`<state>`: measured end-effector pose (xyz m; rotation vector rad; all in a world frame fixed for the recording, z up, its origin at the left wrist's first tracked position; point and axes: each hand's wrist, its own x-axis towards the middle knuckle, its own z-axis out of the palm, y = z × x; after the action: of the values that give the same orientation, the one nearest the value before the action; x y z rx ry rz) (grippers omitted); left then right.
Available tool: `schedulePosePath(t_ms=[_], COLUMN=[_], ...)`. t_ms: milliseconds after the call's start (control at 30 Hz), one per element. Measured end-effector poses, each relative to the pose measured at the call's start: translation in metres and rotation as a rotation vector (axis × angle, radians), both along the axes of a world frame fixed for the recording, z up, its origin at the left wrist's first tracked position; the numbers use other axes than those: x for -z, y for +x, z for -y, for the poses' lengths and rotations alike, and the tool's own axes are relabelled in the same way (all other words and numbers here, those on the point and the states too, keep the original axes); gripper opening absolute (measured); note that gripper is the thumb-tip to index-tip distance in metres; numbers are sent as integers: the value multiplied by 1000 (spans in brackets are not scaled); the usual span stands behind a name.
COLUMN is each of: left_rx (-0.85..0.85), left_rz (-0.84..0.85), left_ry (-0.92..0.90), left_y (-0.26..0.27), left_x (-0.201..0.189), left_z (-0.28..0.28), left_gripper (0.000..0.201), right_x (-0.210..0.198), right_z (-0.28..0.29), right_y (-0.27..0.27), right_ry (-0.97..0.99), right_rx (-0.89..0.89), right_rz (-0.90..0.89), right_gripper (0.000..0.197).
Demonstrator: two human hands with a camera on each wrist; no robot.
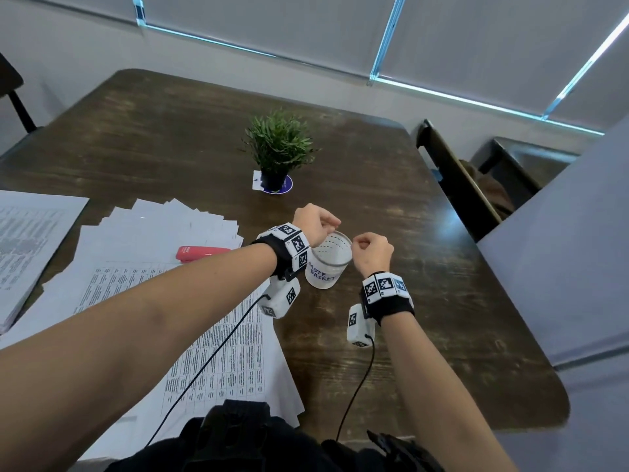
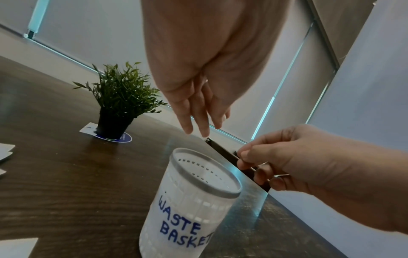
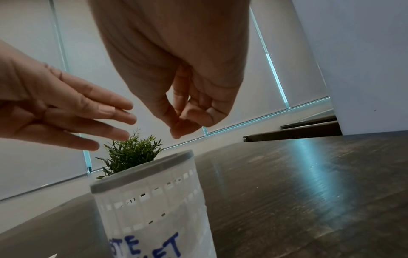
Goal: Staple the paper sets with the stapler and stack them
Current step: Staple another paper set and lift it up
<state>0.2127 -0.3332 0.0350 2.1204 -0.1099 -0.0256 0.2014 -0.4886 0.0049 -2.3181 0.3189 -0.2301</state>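
Dark, scuffed wood with rounded corners is carrying everything: the bench (image 1: 391,206) is lying open along its far and right-hand stretches, its right edge running close beside a dark chair back (image 1: 456,185). Printed paper sets (image 1: 211,356) are spreading over the near-left part, fanned loose sheets behind them and a thicker stack (image 1: 30,240) reaching the left frame edge. A red stapler (image 1: 200,253) is lying flat on the fanned sheets, well left of both hands. Near the bench's middle a spiky green potted plant (image 1: 279,148) is standing upright on a round blue coaster. Nearer, a white perforated cylinder lettered "WASTE BASKET" (image 2: 183,214) is standing upright with a grey rim. The left hand (image 1: 315,223) is hovering over that rim, fingers (image 2: 194,111) straight and holding nothing. The right hand (image 1: 372,252) is hanging just beside the rim, thumb and forefinger pinched together; whether anything sits between them I cannot tell.
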Motion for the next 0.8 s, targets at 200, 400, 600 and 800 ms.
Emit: schedulePosePath(t_ms=[200,400,600,800], left_rx=[-94,-197,-373,-513], left_rz=[-49,-180,-300,-545], left_ry=[82,202,298,610], left_y=[-19,-64,-99,-113], left_x=[27,86,116,119], left_z=[-42,-108,-153,-178], left_gripper=[8,12,24,83], right_x=[8,31,30,38], right_z=[-20,-57,-68,-90], right_y=[-13,-38,-33,-59], right_ry=[-34,-112,-173,-185], right_rx=[-87,-142,-181,-223], right_rz=[-99,5,37,225], right_gripper=[17,13,22,26])
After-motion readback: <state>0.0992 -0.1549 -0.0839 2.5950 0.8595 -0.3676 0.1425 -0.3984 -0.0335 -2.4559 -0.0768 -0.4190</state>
